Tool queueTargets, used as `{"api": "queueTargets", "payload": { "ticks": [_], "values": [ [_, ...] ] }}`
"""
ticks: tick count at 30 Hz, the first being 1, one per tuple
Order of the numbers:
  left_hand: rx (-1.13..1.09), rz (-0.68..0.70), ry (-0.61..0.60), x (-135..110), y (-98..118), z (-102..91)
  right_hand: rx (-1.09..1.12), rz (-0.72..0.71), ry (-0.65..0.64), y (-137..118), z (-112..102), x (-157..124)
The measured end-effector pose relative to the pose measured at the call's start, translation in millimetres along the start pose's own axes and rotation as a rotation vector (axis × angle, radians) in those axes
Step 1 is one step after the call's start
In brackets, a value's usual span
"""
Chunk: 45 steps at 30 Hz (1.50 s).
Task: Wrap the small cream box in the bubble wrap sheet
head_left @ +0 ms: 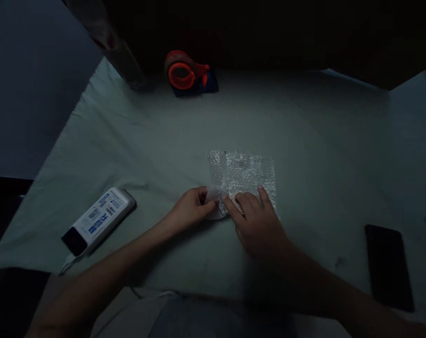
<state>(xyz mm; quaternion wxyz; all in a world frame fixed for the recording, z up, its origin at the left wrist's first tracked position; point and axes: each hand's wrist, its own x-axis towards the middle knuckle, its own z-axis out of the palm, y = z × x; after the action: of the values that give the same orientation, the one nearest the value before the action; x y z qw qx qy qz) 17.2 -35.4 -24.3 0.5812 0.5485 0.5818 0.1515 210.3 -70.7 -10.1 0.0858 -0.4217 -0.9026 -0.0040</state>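
Note:
A sheet of clear bubble wrap (243,169) lies on the pale green cloth, its near left corner lifted and bent. My left hand (193,205) pinches that corner between thumb and fingers. On the near right part of the wrap rests my right hand (257,216), palm down with fingers spread, the index fingertip close to the left hand's thumb. Whether anything sits under the wrap cannot be made out in the dim light.
An orange and blue tape dispenser (185,75) stands at the back. To the left lies a white device with blue print (100,216) and a cable. A black phone (389,267) is at the right. The green cloth (156,141) covers the table; a dark panel (269,33) rises behind.

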Motion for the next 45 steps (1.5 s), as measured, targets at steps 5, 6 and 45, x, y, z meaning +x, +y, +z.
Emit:
{"api": "queueTargets", "payload": {
  "ticks": [5, 6, 45],
  "values": [
    [-0.209, 0.021, -0.086, 4, 11, 8.8, 0.122, -0.039, 0.045, 9, -4, -5],
    [-0.225, 0.014, -0.099, 4, 15, 10.4, 0.128, -0.047, 0.052, 9, -3, -7],
    [0.684, 1.015, 0.226, 4, -2, 36.3, 1.226, 1.163, 0.341, 22, 15, -33]
  ]
}}
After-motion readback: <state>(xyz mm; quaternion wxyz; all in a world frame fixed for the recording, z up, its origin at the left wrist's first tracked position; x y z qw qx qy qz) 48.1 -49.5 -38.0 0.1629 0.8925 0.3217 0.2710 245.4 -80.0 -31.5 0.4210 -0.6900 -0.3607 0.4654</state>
